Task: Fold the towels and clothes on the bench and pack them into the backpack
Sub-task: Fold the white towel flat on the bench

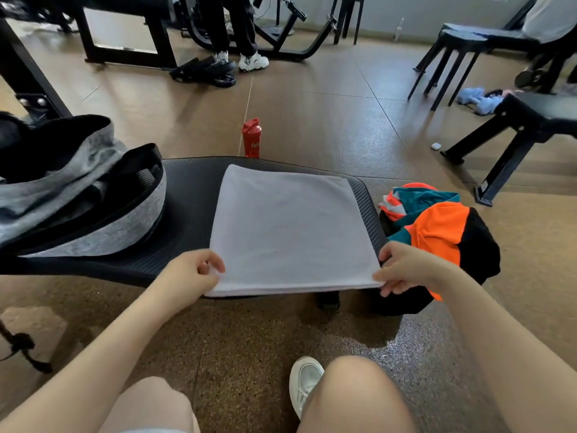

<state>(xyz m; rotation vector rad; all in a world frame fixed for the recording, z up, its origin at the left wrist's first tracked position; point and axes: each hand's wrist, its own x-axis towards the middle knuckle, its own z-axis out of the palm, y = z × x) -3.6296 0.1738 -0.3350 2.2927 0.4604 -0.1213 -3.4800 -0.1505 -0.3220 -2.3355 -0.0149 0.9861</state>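
Both hands, left hand (195, 271) and right hand (406, 267), pinch the white towel's (290, 226) near corners.

A red bottle (251, 138) stands on the brown floor (312, 98) just beyond the far edge of the padded seat. Far left, a person's white shoes (246, 60) stand beside black gym frames (131, 32). Far right are dark stools (449, 57), a blue cloth (477, 100) and a small white case (436, 146).
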